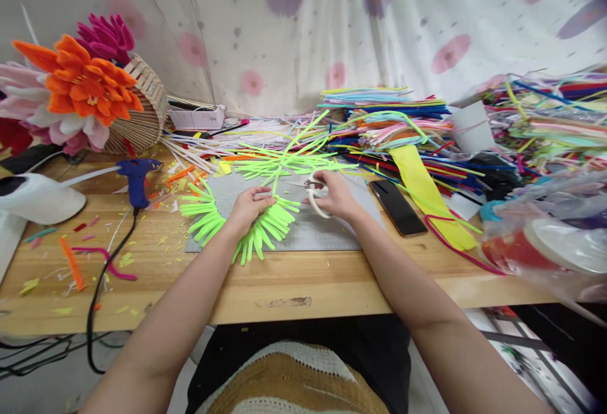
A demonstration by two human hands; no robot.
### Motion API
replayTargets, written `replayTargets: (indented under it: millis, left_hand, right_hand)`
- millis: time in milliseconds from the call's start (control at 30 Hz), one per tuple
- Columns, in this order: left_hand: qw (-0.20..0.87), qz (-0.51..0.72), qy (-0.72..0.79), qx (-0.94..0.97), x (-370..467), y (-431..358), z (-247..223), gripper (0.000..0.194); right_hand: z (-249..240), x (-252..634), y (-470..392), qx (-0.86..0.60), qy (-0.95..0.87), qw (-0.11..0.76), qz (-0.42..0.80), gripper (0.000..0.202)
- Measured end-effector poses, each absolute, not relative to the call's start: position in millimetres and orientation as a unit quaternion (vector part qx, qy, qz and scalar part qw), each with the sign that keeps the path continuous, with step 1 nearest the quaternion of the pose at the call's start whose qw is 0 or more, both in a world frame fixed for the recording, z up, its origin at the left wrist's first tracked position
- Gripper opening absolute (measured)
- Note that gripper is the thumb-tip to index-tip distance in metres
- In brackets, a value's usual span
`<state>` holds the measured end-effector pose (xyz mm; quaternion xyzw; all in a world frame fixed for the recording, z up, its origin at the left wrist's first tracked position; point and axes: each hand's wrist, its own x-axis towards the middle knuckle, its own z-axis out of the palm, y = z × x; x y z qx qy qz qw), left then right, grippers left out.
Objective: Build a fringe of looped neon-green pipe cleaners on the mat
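Step in hand: trimming or shaping, by the look of it; the left hand (pixel 249 208) steadies the lime-green fringe (pixel 256 231) while the right hand (pixel 336 196) has the white-handled scissors (pixel 313 204) beside it.
Next move calls for: in my judgement, a firm left pinch and, for any snip, blades lined up clear of the fingertips.
Left fingers: thumb and fingertips drawn together, clamped on the fringe's upper edge, centre of the frame.
Right fingers: curled round the scissor handles, just right of centre; the blades point left, and I can't tell how far they are parted.
Fringe: curved, its strips fanning out below and right of the left fingertips; another fanned part shows left of that hand. The left hand and forearm hide whether the two join.
Under it: the grey cutting mat (pixel 327 237), with strips over its lower left edge.
Loose pipe cleaners (pixel 303 164): lime-green, spread just above both hands.
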<state>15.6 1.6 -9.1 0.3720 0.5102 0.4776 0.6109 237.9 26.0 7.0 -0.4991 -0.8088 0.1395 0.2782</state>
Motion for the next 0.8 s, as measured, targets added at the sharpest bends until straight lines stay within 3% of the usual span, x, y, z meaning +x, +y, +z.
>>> replayTargets:
  millis: [200,800]
  left_hand:
    - [0.612,0.491,0.512,0.349,17,3,-11,0.046]
    - [0.643,0.504,0.456,0.353,18,1,-10,0.044]
  right_hand:
    - [-7,211,23,-0.412,-0.884,0.220,0.034,0.044]
    - [-8,208,18,-0.417,-0.885,0.207,0.012,0.051]
